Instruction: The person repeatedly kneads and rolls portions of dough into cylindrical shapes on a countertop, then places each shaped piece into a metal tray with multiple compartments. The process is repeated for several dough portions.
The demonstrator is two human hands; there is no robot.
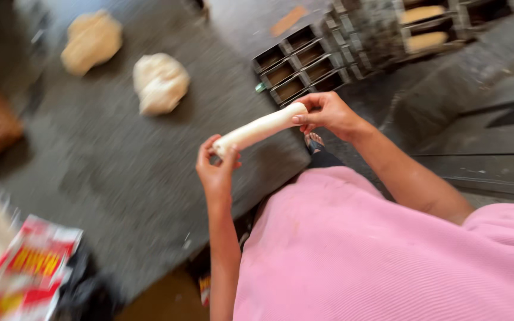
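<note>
Grey and dusty, the surface [120, 160] fills most of the view, and a person in a pink top stands at its edge.

A long white roll of dough [261, 128] is held up in the air just past the edge of the surface. It is already shaped into a smooth log. It is not in a tin yet.

The left hand [215, 169] is closed around the lower end of the roll, with the fingers [212, 142] curled over the tip. The right hand [328, 113] pinches the upper end, with the thumb and fingers pressed together on the dough. So both hands are clamped on the same roll, one at each end.

Just beyond the right hand stands a row of dark baking tins [301, 65]. These near ones look empty. Farther back, more tins [426, 27] already hold pale dough logs. So some shaping looks done.

Two lumps of dough [160, 82] lie on the surface, well apart from the hands. They are still rough and round, so it seems that they have not been rolled.

Down at the near corner lies a red, white and yellow bag [28, 273]. The picture is blurred, so small things are hard to see.
</note>
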